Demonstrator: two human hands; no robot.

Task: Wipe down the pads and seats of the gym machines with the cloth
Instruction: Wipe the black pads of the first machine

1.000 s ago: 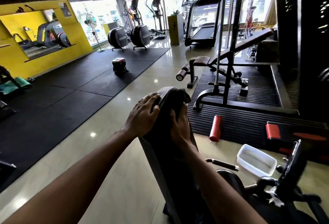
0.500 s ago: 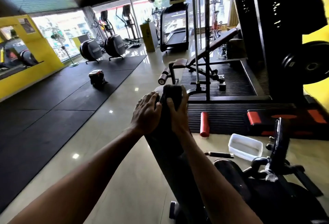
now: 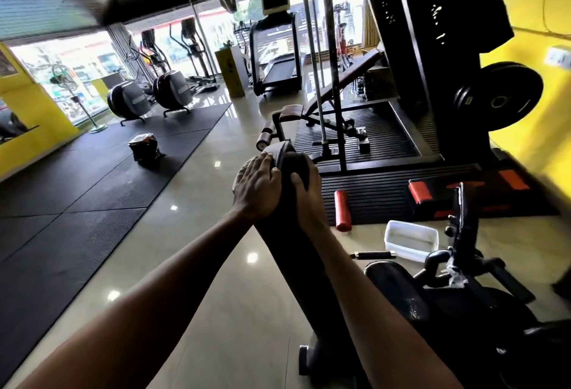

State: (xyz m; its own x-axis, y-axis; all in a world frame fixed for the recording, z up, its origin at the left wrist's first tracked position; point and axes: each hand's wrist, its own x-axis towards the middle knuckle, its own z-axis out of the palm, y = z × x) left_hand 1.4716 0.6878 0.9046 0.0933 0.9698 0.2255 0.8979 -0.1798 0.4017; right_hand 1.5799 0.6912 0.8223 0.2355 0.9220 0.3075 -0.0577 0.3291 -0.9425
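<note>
- Resting flat against the upper left edge of the black pad (image 3: 285,252) at mid-frame, the left hand (image 3: 258,186) has its fingers straight and close together.
- The dark cloth (image 3: 295,161) lies bunched over the pad's rounded top end.
- The right hand (image 3: 306,200) clamps the cloth, thumb across it; its fingers are hidden behind.
- The pad is long and matte, and runs down to the lower centre.

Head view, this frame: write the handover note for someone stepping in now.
Left hand: open, flat on the top end of the black back pad.
Right hand: grips the dark cloth draped over that end.
Done: cannot tell; the cloth is only at the pad's top.
Left: the pad's length, the rounded pad beside it, the incline bench beyond.
</note>
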